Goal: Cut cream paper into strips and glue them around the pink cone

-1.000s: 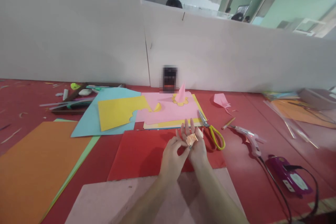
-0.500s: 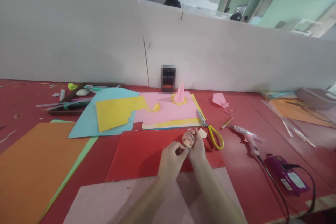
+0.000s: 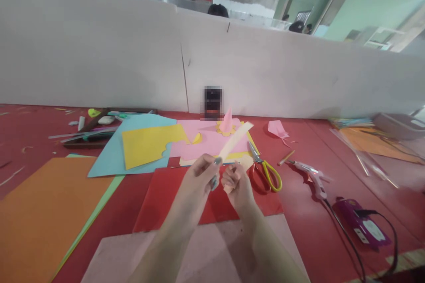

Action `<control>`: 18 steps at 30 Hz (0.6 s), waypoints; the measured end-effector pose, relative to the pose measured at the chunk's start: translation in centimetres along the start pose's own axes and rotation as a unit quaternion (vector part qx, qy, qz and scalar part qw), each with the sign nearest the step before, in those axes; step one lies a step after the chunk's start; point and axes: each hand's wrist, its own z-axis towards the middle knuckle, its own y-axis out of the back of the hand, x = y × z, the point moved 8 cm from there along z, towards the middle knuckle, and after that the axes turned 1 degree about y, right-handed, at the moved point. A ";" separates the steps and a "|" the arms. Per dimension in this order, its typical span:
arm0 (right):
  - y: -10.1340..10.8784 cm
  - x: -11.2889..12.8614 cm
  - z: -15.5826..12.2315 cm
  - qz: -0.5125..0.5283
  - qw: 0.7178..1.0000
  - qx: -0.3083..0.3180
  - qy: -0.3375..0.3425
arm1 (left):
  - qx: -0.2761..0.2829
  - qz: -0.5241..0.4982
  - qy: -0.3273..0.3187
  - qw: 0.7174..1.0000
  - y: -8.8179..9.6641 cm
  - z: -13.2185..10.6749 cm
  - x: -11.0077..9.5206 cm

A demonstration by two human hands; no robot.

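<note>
My left hand point(image 3: 203, 177) pinches one end of a cream paper strip point(image 3: 237, 141), which slants up to the right over the pink paper sheets. Close beside it, my right hand point(image 3: 237, 185) is closed around a cream paper piece point(image 3: 246, 162), part of which sticks out past the fingers; the rest is hidden. Both hands are above a red sheet point(image 3: 172, 199). Just right of my right hand lie scissors with yellow handles point(image 3: 272, 176). Behind the strip stands a pink paper cone point(image 3: 227, 121) on a yellow scalloped base point(image 3: 226, 131).
A glue gun point(image 3: 312, 174) and a purple corded device point(image 3: 361, 223) lie at right. Yellow paper point(image 3: 146, 147), a blue sheet point(image 3: 106, 159) and orange paper point(image 3: 49, 212) spread to the left. A folded pink paper piece point(image 3: 277, 128) lies behind the scissors. A white partition point(image 3: 99, 53) closes off the back.
My hands, earlier together around the cream paper, have come apart. My left hand has moved left and up, and the cream strip now extends from it. My right hand has shifted slightly left.
</note>
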 end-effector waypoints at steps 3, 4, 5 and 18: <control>-0.8 -0.4 -0.7 -0.019 1.000 -0.022 0.002 | -0.080 0.071 0.013 0.994 -0.3 1.5 2.4; -0.8 -0.3 -0.8 -0.031 0.999 -0.036 0.003 | -0.087 0.101 0.022 0.991 -0.5 1.9 3.3; -0.7 -0.1 -0.8 -0.044 0.998 -0.049 0.005 | -0.081 0.136 0.031 0.987 -0.8 2.2 4.3; 0.7 2.6 -0.3 -0.169 0.975 -0.074 0.122 | -0.079 0.318 -0.033 0.944 1.5 1.8 7.1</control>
